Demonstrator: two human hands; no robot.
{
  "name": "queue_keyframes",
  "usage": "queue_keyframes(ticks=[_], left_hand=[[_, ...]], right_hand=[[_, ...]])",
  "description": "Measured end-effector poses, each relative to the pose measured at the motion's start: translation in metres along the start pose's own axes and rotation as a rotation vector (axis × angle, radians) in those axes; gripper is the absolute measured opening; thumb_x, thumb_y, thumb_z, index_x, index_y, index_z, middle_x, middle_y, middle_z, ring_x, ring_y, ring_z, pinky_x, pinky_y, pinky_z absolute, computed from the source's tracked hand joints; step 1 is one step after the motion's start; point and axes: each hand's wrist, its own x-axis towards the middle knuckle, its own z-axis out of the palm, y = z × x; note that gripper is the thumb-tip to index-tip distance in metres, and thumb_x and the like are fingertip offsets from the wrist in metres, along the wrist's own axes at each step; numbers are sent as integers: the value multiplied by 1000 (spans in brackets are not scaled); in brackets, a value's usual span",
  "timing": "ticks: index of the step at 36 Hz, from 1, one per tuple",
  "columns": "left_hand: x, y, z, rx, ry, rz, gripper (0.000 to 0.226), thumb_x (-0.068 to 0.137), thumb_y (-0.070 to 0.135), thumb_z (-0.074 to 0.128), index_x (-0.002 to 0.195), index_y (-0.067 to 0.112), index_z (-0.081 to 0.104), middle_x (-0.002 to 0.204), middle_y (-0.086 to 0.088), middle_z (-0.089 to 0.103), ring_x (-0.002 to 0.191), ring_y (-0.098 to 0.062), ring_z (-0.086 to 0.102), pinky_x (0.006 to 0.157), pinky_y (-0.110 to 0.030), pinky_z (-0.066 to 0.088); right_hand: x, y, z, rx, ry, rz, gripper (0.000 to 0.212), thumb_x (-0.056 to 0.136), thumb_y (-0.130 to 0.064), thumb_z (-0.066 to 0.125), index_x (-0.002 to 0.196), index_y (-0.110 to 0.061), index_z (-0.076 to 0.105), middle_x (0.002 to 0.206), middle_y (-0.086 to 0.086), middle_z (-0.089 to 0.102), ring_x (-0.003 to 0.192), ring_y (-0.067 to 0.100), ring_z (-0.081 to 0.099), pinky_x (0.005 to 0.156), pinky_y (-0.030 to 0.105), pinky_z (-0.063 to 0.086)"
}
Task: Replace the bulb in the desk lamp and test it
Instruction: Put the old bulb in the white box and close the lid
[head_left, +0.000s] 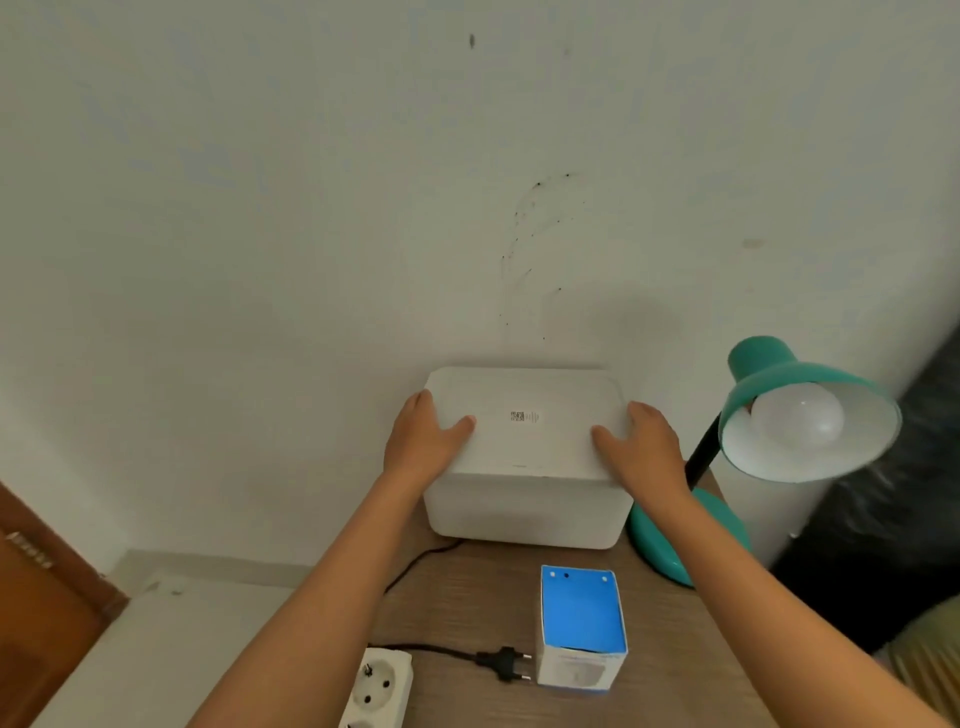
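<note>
White box (524, 457): matte, smooth plastic, rounded corners, standing on the wooden table (467, 613) against the wall; a small printed label is on its lid, too blurred to read.
Left hand (423, 441): open, fingers spread flat on the left edge of the box lid, thumb lying on top.
Right hand (641, 444): open in the same way, flat on the right edge of the box lid.
Lamp (779, 410): just right of the box, glossy teal metal, cone shade with white inside, thin black arm, round teal base; the base is partly hidden behind the right forearm.
Bulb (797, 415): round, frosted white, sitting in the shade; its screw part is hidden.
Bulb carton (582, 626): in front of the box, upright cardboard with a blue face and white lower side; the print is not readable.
Plug (504, 662): black, two pins, lying in front of the box, left of the carton, not inserted.
Power strip (376, 688): white plastic, in front of the box at the table edge, cut off by the frame.
</note>
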Motion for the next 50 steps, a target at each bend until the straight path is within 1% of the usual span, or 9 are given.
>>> queue_keyframes(ticks=[5, 8, 12, 23, 27, 29, 33, 37, 50], left_hand=[[11, 0, 4, 36, 20, 16, 54, 86, 46, 56, 123, 8, 47, 128, -8, 49, 112, -24, 49, 82, -32, 41], [15, 0, 7, 51, 30, 16, 57, 87, 46, 55, 126, 7, 45, 132, -8, 46, 116, -25, 47, 83, -31, 39], [14, -3, 10, 58, 35, 16, 64, 87, 48, 55, 134, 8, 39, 138, -8, 42, 122, -25, 44, 92, -35, 40], [12, 1, 4, 36, 4, 2, 64, 86, 45, 57, 133, 4, 40, 138, -11, 42, 125, -26, 39, 98, -39, 38], [5, 10, -6, 6, 9, 31, 55, 87, 38, 60, 127, 4, 43, 134, -11, 42, 123, -26, 40, 93, -32, 36], [-2, 17, -14, -25, 17, 52, 56, 87, 37, 60, 131, 7, 42, 135, -10, 42, 124, -24, 40, 89, -27, 32], [-21, 29, -34, -59, 22, 97, 52, 89, 37, 58, 131, 11, 44, 132, -8, 44, 120, -22, 42, 87, -24, 31], [-52, 35, -57, -57, 60, 104, 58, 90, 38, 57, 135, 7, 38, 139, -11, 39, 126, -23, 37, 88, -23, 26], [-187, -33, -57, -41, 0, -38, 71, 91, 42, 55, 143, 4, 25, 149, -11, 27, 136, -23, 27, 97, -25, 24]], right_hand=[[7, 2, 4, 10, -1, 20, 35, 87, -28, 56, 106, 2, 53, 114, 16, 53, 106, 29, 50, 82, 32, 40], [9, 4, 6, 38, 1, 29, 37, 87, -27, 56, 112, 0, 52, 122, 16, 52, 98, 18, 46, 81, 29, 37], [8, 8, 10, 64, 7, 41, 45, 88, -28, 55, 124, -2, 48, 134, 15, 46, 120, 27, 44, 94, 28, 34], [5, 5, 6, 60, -33, 76, 47, 89, -29, 55, 127, -4, 45, 135, 15, 45, 122, 28, 43, 91, 26, 31], [3, -1, -2, 26, -60, 65, 15, 87, -21, 54, 91, -9, 48, 103, 12, 53, 97, 27, 51, 70, 26, 32], [-2, -7, -9, 27, -58, 44, 14, 86, -18, 55, 90, -6, 49, 100, 11, 53, 90, 25, 50, 67, 26, 31], [-20, -26, -24, 48, -48, -8, 33, 88, -17, 55, 114, 3, 51, 120, 19, 54, 106, 28, 50, 82, 24, 33], [-49, -47, -34, 66, -77, -33, 54, 90, -20, 54, 136, 2, 36, 142, 18, 40, 131, 29, 37, 106, 31, 27], [-182, -64, 11, 181, -227, -160, 47, 88, -15, 57, 132, -6, 44, 135, 11, 48, 126, 24, 45, 106, 32, 35]])
